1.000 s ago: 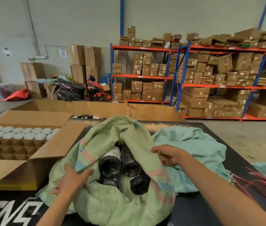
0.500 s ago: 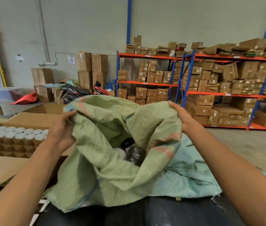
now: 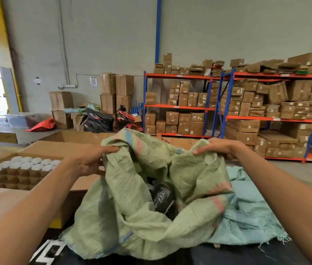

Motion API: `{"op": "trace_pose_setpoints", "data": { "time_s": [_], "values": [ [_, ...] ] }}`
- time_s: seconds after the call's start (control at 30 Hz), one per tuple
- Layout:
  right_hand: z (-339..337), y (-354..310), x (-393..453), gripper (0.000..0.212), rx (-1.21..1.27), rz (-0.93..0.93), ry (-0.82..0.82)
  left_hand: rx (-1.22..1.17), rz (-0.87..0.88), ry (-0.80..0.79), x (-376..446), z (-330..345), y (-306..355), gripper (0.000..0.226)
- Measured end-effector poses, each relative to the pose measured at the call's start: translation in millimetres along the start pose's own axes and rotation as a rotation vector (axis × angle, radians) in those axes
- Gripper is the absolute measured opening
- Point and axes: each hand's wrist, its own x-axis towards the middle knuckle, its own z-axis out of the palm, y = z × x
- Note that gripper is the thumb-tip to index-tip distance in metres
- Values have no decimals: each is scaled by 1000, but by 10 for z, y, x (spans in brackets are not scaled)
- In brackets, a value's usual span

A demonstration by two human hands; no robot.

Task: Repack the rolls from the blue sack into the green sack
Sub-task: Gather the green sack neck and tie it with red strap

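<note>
The green woven sack [image 3: 124, 213] stands in front of me on the dark surface, its mouth pulled up and open. My left hand [image 3: 92, 159] grips the left side of the rim, and my right hand [image 3: 218, 147] grips the right side. Inside the opening a black plastic-wrapped roll [image 3: 162, 197] shows; whatever lies below it is hidden by the cloth. The blue sack [image 3: 246, 217] lies flat and crumpled to the right, partly under the green one.
An open cardboard box [image 3: 42, 150] with a cell grid of white-topped tubes [image 3: 27, 163] sits to the left. Another large carton [image 3: 78, 135] stands behind. Blue and orange shelving [image 3: 218, 108] full of boxes lines the far wall. A motorbike [image 3: 124, 117] is parked there.
Both hands took hold of the green sack's rim and pulled it up and apart, from low on the sack to high. The rolls now sit deeper inside, fewer showing.
</note>
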Motion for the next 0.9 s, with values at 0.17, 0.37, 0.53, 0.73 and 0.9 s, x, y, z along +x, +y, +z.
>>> {"op": "trace_pose_setpoints", "data": {
  "time_s": [0.17, 0.37, 0.53, 0.73, 0.9],
  "values": [
    [68, -152, -96, 45, -537, 126, -91, -202, 323, 24, -11, 33, 166, 42],
    [81, -509, -164, 17, 317, -286, 123, -10, 360, -136, -272, 21, 134, 39],
    [-122, -995, -77, 17, 861, -469, 508, 949, 528, -276, -228, -237, 413, 113],
    [-445, -1472, -25, 14, 1115, -584, 760, 1712, 262, -101, 38, -317, 691, 149],
    [-783, -1733, -216, 20, 1220, -698, 836, 1589, 601, 335, 315, -590, 770, 88]
  ]
}}
